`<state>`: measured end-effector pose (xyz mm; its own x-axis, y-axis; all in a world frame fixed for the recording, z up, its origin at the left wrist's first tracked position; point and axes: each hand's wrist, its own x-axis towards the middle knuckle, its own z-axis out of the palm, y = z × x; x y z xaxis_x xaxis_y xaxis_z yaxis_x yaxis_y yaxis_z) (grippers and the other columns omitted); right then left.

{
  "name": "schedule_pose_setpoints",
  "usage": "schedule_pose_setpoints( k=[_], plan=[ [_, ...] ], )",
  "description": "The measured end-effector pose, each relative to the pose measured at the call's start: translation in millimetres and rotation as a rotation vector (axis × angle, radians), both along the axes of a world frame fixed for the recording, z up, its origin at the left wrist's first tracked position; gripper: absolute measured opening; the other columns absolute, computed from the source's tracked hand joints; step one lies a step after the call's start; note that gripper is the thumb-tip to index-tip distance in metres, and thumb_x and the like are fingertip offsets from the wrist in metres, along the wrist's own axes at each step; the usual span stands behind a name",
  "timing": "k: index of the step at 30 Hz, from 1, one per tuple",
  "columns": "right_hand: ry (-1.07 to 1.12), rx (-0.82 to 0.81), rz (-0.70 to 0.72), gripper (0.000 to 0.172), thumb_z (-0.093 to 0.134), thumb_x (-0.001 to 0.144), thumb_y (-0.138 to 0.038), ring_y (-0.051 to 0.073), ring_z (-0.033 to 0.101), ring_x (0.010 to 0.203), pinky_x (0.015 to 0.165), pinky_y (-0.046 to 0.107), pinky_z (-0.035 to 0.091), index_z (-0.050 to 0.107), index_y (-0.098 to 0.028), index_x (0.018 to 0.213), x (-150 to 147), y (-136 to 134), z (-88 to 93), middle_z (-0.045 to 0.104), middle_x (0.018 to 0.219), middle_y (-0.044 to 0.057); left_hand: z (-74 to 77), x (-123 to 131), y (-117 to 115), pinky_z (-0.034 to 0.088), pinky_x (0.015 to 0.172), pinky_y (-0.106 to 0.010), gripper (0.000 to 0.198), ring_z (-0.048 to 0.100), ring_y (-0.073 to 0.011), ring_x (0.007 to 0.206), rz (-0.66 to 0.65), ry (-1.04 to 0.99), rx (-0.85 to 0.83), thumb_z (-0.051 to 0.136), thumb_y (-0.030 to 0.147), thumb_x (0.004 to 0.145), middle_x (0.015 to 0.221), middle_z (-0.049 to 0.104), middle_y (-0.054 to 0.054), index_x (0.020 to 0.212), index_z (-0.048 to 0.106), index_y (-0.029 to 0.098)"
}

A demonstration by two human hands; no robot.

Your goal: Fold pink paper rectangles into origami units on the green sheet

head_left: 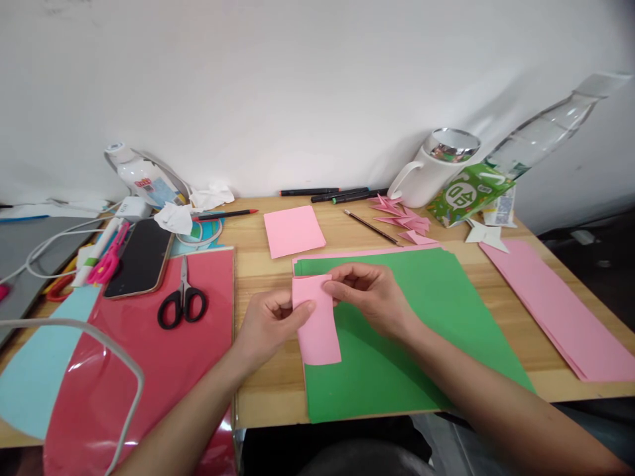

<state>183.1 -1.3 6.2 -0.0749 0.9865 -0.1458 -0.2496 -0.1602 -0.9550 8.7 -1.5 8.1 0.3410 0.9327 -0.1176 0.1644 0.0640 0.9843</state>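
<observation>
A strip of pink paper (pixel 320 337), its top edge apparently folded over, is held up over a stack of green paper (pixel 421 317). My left hand (pixel 272 324) pinches its left side, thumb on the front and fingers behind. At the upper right corner, my right hand (pixel 370 291) grips the same paper between thumb and fingers. Behind the hands lies a square stack of pink paper (pixel 294 231). Black-handled scissors (pixel 183 301) rest on a red sheet (pixel 133 370) to the left.
A pencil (pixel 372 227), folded pink paper pieces (pixel 401 215) and a white mug (pixel 429 168) stand toward the wall. Long pink strips (pixel 555 304) lie at the right edge. A phone (pixel 140 258) and pink scissors (pixel 112 254) are left; a cable (pixel 136 377) crosses the lower left.
</observation>
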Motion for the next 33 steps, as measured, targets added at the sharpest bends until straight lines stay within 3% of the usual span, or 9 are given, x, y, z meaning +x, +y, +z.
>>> schedule_pose_setpoints(
  k=[25, 33],
  plan=[
    [0.046, -0.007, 0.006, 0.017, 0.083, 0.054, -0.022, 0.007, 0.058, 0.053, 0.054, 0.02, 0.052, 0.071, -0.018, 0.064, -0.2, 0.4, 1.6, 0.067, 0.061, -0.003, -0.4, -1.5, -0.4, 0.036, 0.049, -0.02, 0.028, 0.044, -0.0089, 0.051, -0.032, 0.019, -0.024, 0.062, 0.033, 0.072, 0.054, 0.052, 0.002, 0.054, 0.053, 0.014],
    [0.02, -0.002, 0.008, 0.013, 0.081, 0.06, -0.024, 0.006, 0.057, 0.051, 0.052, 0.019, 0.051, 0.07, -0.017, 0.065, 0.8, -0.5, 1.0, 0.066, 0.059, -0.003, -1.6, -1.5, 0.1, 0.034, 0.046, -0.019, 0.03, 0.042, -0.0081, 0.049, -0.024, 0.01, -0.025, 0.063, 0.034, 0.072, 0.052, 0.051, 0.002, 0.052, 0.054, 0.014]
  ],
)
